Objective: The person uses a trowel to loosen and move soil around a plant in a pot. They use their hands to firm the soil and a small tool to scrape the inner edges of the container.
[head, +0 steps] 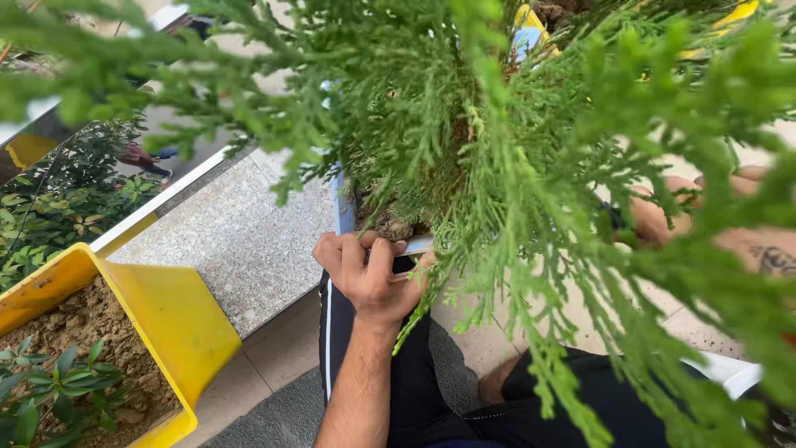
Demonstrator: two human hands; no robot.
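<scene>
Just above our left hand (371,274), whose fingers curl over the near rim of the pale blue pot (343,207), the conifer (497,158) rises toward us, while our right hand (663,217), farther right, hides behind foliage, grip unclear.

The person's left hand (371,270) is bare, with no ring, glove or watch showing, and the forearm (358,390) below it is bare too, with no sleeve in view. The right arm (767,253), at the far right behind green foliage, is also uncovered and carries a dark tattoo (775,261) on the forearm. The legs wear black shorts (414,390), with a thin white stripe (329,348) down the left side.
</scene>
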